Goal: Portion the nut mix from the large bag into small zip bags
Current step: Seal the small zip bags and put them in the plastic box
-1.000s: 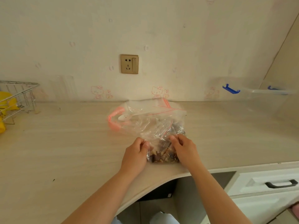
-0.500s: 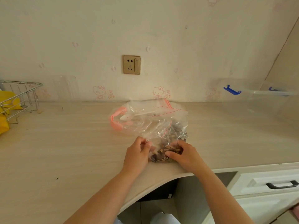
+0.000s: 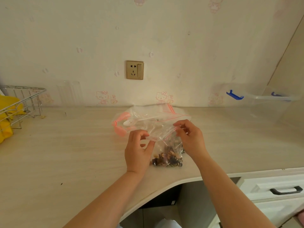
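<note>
Counter (image 3: 65, 153); left hand (image 3: 138, 150), right hand (image 3: 190, 137) pinching bag (image 3: 166, 145) top at 12. Risk: slippery film tears, nuts (image 3: 167, 159) spill.

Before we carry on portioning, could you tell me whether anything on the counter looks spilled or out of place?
Only minor things: a small pale scrap lies loose beside the wire basket, and a dark speck sits near the counter's front. No nut mix has spilled.

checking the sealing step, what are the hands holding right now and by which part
Both hands pinch the small zip bag of nut mix at its top edge: left hand at the left corner, right hand at the right.
</note>
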